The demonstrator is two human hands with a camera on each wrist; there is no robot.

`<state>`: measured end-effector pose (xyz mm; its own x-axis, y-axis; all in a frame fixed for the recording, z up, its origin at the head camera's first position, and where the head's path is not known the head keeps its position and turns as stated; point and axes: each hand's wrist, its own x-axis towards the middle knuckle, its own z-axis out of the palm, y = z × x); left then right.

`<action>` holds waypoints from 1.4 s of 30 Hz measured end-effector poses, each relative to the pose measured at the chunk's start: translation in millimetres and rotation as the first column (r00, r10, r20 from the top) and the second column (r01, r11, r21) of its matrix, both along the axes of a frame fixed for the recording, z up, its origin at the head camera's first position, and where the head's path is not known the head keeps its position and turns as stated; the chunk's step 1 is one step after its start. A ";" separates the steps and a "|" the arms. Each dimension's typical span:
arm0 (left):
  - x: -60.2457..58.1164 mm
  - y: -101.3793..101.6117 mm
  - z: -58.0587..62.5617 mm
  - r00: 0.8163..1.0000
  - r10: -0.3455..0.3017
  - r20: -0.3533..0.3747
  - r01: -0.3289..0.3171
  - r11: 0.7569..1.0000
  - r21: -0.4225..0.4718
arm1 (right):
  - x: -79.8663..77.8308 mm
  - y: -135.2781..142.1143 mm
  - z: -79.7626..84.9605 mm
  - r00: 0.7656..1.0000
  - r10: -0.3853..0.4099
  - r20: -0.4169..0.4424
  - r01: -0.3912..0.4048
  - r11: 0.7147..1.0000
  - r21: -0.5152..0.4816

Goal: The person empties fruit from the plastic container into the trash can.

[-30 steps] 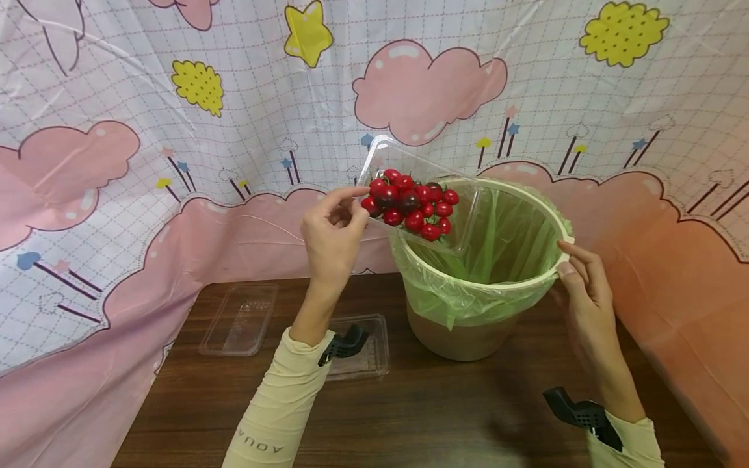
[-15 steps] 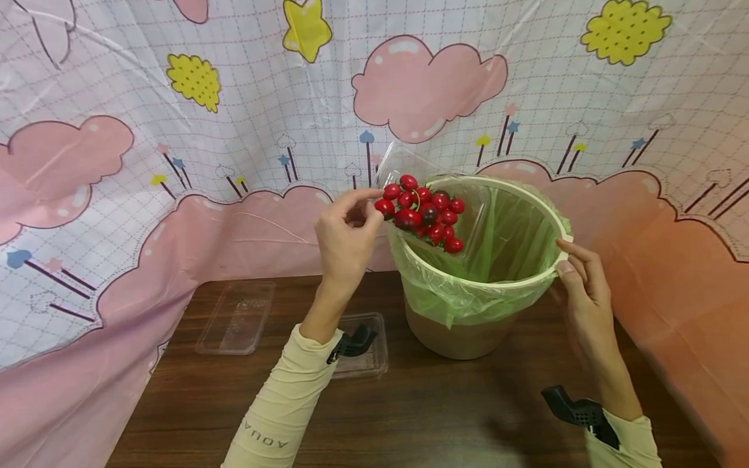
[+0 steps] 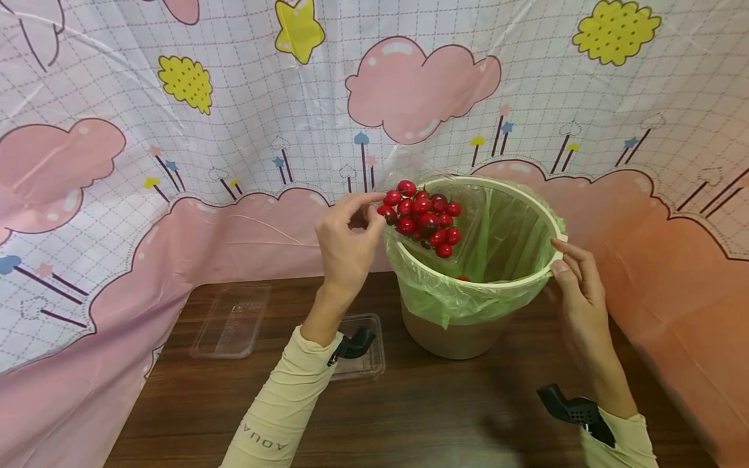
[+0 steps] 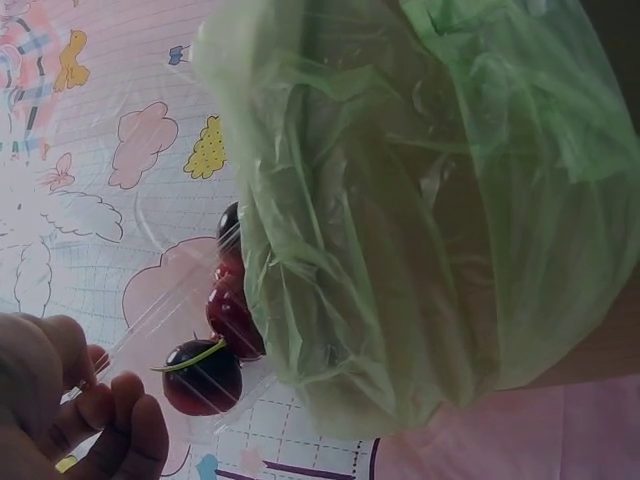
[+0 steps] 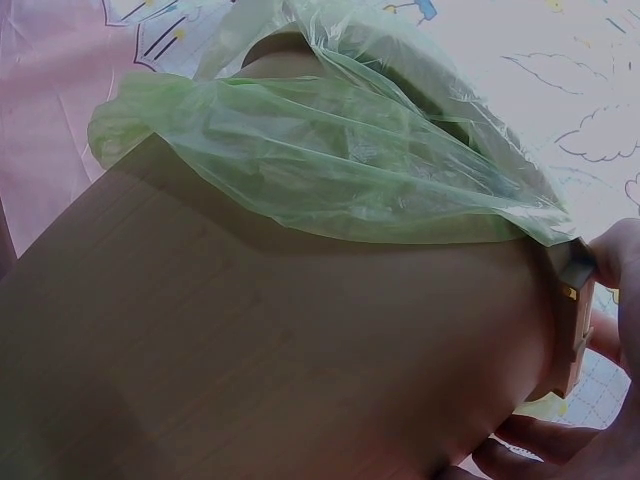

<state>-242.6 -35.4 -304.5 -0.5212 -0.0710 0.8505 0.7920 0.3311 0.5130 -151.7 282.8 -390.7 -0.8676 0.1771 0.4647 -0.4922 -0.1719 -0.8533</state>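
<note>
My left hand (image 3: pixel 348 240) pinches the near-left edge of a clear plastic tray (image 3: pixel 404 159) between thumb and fingers. Red and dark cherry tomatoes (image 3: pixel 422 216) lie heaped in the tray, which tilts down to the right over the mouth of a bin (image 3: pixel 453 341). A green plastic bag (image 3: pixel 430 296) lines the bin and folds over its rim. Inside, near the front wall, a small red spot shows. With my right hand (image 3: pixel 585 286) I grip the right side of the rim. The left wrist view shows a few tomatoes (image 4: pixel 203 378) through the tray, partly hidden by the bag.
Two more clear plastic trays lie on the dark wooden table (image 3: pixel 445 416): one tray (image 3: pixel 231 322) at the far left, another tray (image 3: pixel 365 348) partly behind my left forearm. A patterned cloth (image 3: pixel 263 143) hangs behind and along both sides.
My left hand has shifted right with the tray, which tips further toward the bin. The tomatoes have slid toward its lower end. A red spot now shows inside the bin. My right hand stays put.
</note>
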 end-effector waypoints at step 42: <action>2.2 9.4 -9.4 0.972 0.049 -0.228 -0.086 0.984 -0.157 | -0.6 0.9 -0.3 1.000 0.012 -0.011 -0.012 1.000 0.018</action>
